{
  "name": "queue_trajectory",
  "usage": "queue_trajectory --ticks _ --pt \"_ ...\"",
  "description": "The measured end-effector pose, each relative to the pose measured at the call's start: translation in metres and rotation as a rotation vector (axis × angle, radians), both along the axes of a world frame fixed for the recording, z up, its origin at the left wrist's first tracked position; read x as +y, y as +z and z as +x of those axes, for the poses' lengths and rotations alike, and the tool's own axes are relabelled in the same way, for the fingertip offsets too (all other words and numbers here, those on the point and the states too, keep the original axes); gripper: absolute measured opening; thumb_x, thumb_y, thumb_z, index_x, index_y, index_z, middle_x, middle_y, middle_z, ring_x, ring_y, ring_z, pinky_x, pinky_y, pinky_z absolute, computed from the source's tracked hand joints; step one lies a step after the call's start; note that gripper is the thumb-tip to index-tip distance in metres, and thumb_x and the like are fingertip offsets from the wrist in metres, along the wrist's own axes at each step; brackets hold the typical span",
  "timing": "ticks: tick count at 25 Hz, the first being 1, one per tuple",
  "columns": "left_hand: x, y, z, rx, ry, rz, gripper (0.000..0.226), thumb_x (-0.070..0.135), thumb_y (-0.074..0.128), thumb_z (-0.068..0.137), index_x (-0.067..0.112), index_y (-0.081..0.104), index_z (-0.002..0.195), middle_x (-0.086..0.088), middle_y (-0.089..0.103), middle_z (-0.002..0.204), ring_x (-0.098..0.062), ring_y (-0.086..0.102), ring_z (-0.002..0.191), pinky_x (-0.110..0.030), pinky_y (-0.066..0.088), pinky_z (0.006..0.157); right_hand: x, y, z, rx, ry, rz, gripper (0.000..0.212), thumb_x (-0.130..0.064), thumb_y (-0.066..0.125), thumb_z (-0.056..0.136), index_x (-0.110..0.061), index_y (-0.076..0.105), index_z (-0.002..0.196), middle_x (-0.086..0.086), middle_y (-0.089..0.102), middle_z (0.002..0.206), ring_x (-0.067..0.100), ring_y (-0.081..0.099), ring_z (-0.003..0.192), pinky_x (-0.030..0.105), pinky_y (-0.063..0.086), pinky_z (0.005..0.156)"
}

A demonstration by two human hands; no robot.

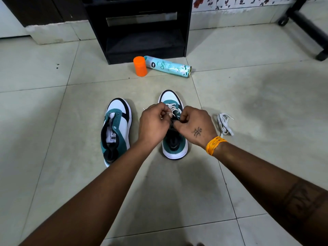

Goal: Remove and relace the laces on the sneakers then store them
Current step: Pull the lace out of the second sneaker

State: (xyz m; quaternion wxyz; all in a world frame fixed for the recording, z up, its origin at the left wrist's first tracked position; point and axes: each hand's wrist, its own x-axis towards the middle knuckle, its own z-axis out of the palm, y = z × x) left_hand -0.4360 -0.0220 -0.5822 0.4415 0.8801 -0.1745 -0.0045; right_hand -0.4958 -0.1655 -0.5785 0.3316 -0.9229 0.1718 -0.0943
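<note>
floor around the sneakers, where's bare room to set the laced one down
Bare tile left of the unlaced sneaker and right of the loose lace. Crowded: the gap between the sneakers, where both hands work, and by the orange cap and spray can.

floor open btwn sneakers [116, 130]; loose lace [224, 124] blocks right side.

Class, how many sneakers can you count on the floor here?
2. One unlaced sneaker lies on the left; the other sneaker sits beside it, partly covered by both hands working its lace.

Unlaced sneaker [116, 128] left of laced sneaker [174, 139]; loose lace [224, 124] right; spray can [168, 66], prob. its cap [140, 66], behind.
</note>
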Motion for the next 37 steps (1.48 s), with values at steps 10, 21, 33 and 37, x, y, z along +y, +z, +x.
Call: queue_trajectory --ticks 10,21,33,37 --pt "0.014 -0.001 0.009 0.170 0.286 -0.043 0.011 0.019 0.065 0.088 0.025 0.071 0.095 0.003 0.071 0.096 -0.017 0.068 0.080 -0.035 0.059 0.078 0.001 -0.012 -0.007 -0.024 -0.033 -0.028 0.017 -0.026 0.066 0.079 -0.015 0.056 0.072 -0.002 0.061 0.064 0.023 0.059 0.066 0.033 0.046 0.061" --pt "0.015 -0.005 0.017 0.374 0.394 -0.426 0.018 0.014 0.063 0.096 0.022 0.071 0.082 0.002 0.069 0.074 -0.016 0.068 0.057 -0.042 0.060 0.068 0.004 -0.023 -0.017 -0.097 -0.069 0.011 0.014 -0.025 0.066 0.085 -0.017 0.056 0.084 -0.003 0.062 0.077 0.022 0.057 0.074 0.034 0.042 0.062" --pt "0.016 -0.010 0.011 -0.201 0.104 0.158 0.013 0.018 0.060 0.094 0.020 0.072 0.095 0.000 0.070 0.093 -0.025 0.067 0.085 -0.030 0.048 0.073 0.005 -0.028 -0.020 -0.114 -0.059 -0.014 0.015 -0.026 0.065 0.090 -0.017 0.053 0.088 -0.001 0.060 0.081 0.023 0.054 0.074 0.036 0.042 0.063" --pt "0.020 -0.003 0.015 -0.017 0.321 0.259 0.022 0.016 0.056 0.090 0.019 0.074 0.102 -0.005 0.072 0.105 -0.031 0.069 0.089 -0.030 0.043 0.070 0.006 -0.029 -0.019 -0.113 -0.059 -0.011 0.014 -0.026 0.064 0.090 -0.019 0.053 0.088 -0.002 0.060 0.081 0.021 0.054 0.074 0.035 0.041 0.063"
